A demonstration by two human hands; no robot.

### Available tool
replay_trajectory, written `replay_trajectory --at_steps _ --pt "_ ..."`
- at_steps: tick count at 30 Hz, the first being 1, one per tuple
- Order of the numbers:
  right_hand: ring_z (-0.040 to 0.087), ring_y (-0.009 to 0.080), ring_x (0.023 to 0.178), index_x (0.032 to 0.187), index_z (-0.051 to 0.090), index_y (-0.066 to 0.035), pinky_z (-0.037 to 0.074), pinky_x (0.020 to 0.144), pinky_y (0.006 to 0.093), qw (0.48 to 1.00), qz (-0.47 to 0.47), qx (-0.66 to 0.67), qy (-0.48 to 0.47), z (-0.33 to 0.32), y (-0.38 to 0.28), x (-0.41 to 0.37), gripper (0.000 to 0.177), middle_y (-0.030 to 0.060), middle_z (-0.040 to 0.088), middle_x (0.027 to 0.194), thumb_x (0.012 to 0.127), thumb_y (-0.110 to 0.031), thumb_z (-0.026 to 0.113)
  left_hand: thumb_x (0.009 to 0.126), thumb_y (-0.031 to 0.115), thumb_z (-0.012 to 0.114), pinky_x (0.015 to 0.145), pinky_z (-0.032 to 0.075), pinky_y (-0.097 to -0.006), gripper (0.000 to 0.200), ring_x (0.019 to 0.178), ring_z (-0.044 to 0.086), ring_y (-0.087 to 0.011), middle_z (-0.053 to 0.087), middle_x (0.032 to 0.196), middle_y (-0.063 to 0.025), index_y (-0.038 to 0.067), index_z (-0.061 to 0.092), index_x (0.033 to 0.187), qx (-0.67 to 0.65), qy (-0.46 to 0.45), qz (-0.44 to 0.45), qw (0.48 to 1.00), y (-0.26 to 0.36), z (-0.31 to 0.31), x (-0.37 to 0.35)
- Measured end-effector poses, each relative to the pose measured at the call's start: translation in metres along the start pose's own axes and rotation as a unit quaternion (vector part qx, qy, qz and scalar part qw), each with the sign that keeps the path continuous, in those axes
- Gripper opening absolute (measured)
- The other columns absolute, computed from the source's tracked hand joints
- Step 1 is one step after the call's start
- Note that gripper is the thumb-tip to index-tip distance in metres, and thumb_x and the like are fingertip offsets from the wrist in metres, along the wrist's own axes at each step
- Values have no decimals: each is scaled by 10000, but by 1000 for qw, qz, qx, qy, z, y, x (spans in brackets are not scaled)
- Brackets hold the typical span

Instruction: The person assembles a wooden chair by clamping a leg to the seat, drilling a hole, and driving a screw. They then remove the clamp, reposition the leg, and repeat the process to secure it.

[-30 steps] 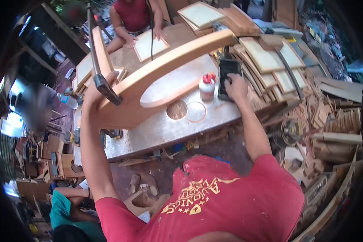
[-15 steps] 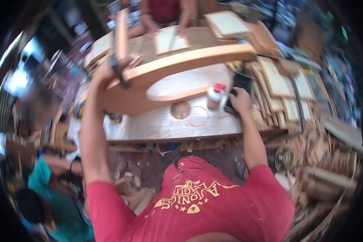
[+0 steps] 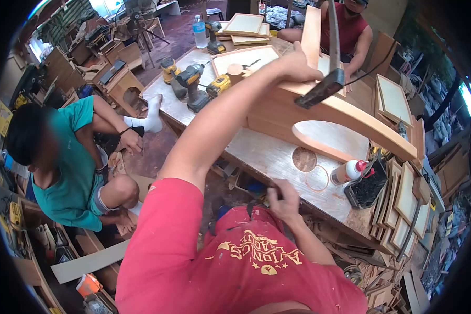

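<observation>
My left hand (image 3: 297, 67) is closed around the lower end of an upright wooden slat (image 3: 312, 34), at the corner of a curved wooden frame (image 3: 363, 112) with a large rounded opening. Just right of those fingers, a bar clamp (image 3: 322, 89) rests its dark jaw against the frame's edge. My right hand (image 3: 284, 201) is in front of my waist by the table edge, its fingers curled; whatever they hold, if anything, is too small to make out. A white glue bottle with a red cap (image 3: 346, 171) leans beside a black tray of small dark screws (image 3: 369, 186).
Several yellow-and-black cordless drills (image 3: 191, 83) and a water bottle (image 3: 199, 32) stand on the table's left part. Framed panels (image 3: 403, 209) are stacked at right. A person in a teal shirt (image 3: 70, 162) sits at left; another in dark red (image 3: 348, 31) sits across the table.
My right hand has left the black tray and drawn back to my waist. My left hand stays on the wood by the clamp. The view has swung left, showing the drills.
</observation>
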State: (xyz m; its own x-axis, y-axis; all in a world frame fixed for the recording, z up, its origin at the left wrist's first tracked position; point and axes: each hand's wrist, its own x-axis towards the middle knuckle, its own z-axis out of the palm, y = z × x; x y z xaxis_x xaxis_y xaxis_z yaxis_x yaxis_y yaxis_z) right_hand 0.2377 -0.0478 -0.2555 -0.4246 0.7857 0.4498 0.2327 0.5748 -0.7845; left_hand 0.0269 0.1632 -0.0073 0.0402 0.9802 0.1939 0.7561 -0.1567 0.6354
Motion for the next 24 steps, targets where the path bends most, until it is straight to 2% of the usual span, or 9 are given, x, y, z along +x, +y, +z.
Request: replay_trajectory --at_steps 1,3,5,10,12,17,19,21,24 --pt "669 292 790 1190 634 -3 547 735 366 998 0 36 -48 23 -11 14 363 165 668 945 832 -37 682 696 669 771 1077 454 -378 1359 1286 554 -430 512 1347 -413 -294 131 1409 -10 -2 10 1000 -3 1 4" --pt "681 317 852 1310 562 -3 554 743 385 995 9 43 -90 72 -17 41 498 187 659 1036 842 -100 704 737 567 775 1017 490 -388 1255 1242 575 -440 489 1326 -446 -354 157 1325 -5 -10 13 1000 -4 3 9" --pt "655 350 1020 1348 515 23 534 863 423 994 55 14 -93 123 -14 70 579 226 632 1156 843 -158 732 768 514 761 990 509 -383 1214 1201 603 -450 544 1262 -434 -357 123 1323 6 8 37 999 -8 10 15" --pt "513 372 1275 1360 511 31 394 1064 477 997 10 73 -23 223 12 173 661 241 571 1330 816 -221 789 791 421 745 1023 501 -402 1204 1169 623 -451 592 1226 -393 -287 -29 1383 -20 -47 -17 999 8 -6 -5" --pt "489 379 1325 1358 519 29 367 1099 498 989 36 142 -6 252 28 189 678 244 564 1363 815 -269 797 798 424 744 1029 496 -405 1176 1174 621 -447 600 1219 -383 -287 4 1374 -20 -36 5 999 3 2 -2" --pt "497 402 1304 1351 524 27 376 1086 502 982 86 155 59 278 46 217 643 263 570 1343 841 -291 753 863 393 696 1057 472 -421 1115 1124 622 -517 569 1198 -435 -295 -38 1343 -167 -150 48 973 -7 0 -5" --pt "500 411 1296 1349 525 27 380 1080 503 982 90 143 84 279 51 227 631 271 573 1335 852 -300 735 860 356 713 1045 486 -434 1185 1148 633 -455 609 1182 -400 -260 -136 1411 -143 -149 43 977 1 -6 -5" --pt "503 421 1288 1346 527 26 383 1075 505 981 97 139 98 285 53 228 618 278 575 1327 862 -308 718 868 329 702 1016 507 -442 1142 1087 663 -454 646 1092 -393 -306 -106 1367 -135 -78 51 986 -4 2 -20" --pt "508 435 1276 1342 530 26 389 1066 507 977 116 119 136 292 60 244 602 290 579 1315 878 -321 692 878 319 675 911 545 -469 633 949 703 -430 684 951 -345 -198 385 1100 -154 -109 97 977 -7 -4 -28"
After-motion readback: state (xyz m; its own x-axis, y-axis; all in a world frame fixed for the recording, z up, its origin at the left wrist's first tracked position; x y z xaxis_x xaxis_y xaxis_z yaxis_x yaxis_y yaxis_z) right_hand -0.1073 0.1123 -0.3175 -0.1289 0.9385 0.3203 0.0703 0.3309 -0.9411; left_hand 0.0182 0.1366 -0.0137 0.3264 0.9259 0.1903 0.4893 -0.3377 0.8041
